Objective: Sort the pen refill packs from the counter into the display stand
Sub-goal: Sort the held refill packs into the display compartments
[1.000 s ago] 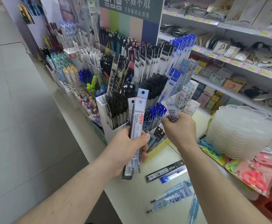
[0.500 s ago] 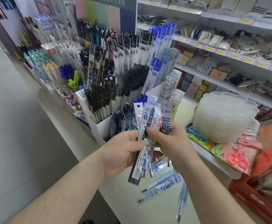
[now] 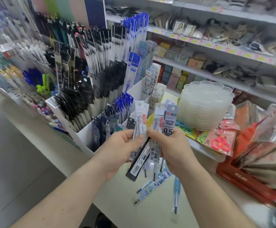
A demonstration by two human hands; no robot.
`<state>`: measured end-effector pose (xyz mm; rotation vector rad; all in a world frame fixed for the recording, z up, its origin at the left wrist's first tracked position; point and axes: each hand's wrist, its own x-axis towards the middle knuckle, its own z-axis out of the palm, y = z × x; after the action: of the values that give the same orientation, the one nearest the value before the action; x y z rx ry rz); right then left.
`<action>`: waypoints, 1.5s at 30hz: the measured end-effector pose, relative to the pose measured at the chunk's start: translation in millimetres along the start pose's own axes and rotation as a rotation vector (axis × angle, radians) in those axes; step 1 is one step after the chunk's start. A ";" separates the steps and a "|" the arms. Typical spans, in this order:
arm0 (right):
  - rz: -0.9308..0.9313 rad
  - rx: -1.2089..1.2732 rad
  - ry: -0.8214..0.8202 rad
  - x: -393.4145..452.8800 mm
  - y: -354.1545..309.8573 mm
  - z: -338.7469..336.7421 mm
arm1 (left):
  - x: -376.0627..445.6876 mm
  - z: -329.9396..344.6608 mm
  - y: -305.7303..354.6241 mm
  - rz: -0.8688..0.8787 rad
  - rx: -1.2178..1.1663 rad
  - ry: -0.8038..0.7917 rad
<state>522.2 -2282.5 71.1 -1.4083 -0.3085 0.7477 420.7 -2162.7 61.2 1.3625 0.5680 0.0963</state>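
A fan of pen refill packs (image 3: 157, 122) is held upright in front of the white display stand (image 3: 84, 137). My left hand (image 3: 119, 150) grips the left part of the fan, with a white pack and a black pack (image 3: 138, 163) slanting down from it. My right hand (image 3: 170, 148) pinches the right packs, one marked 0.5 (image 3: 169, 122). Below the hands, a few more refill packs (image 3: 152, 186) lie loose on the white counter (image 3: 121, 199). The stand's compartments hold many black and blue packs.
A stack of clear scalloped plastic trays (image 3: 204, 104) stands right of the stand. Pink scissors packs (image 3: 219, 142) and a red box (image 3: 242, 180) crowd the counter's right side. Wall shelves (image 3: 216, 48) with small goods run behind. The floor aisle (image 3: 10, 170) lies to the left.
My right hand came down from the stand and joined the left hand on the packs. The fan of packs has spread wider, and the view has swung to the right.
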 end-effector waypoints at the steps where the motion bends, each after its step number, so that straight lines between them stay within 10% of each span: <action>1: 0.000 0.009 0.025 1.0 0.5 -0.2 | 2.3 -1.4 -0.3 -0.015 -0.004 -0.029; 24: -0.037 0.042 0.196 8.6 -18.2 10.9 | 27.1 -25.4 28.8 -0.253 -0.387 -0.396; 38: 0.036 0.127 0.018 7.4 -18.8 13.1 | 14.4 -14.3 36.0 -0.096 -0.013 -0.280; 45: 0.058 0.149 0.312 8.8 -20.5 8.7 | 26.5 -23.7 25.2 0.091 0.262 0.036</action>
<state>529.2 -2269.8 90.2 -1.3717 0.0308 0.5746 439.6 -2125.5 74.0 1.6448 0.5629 0.1238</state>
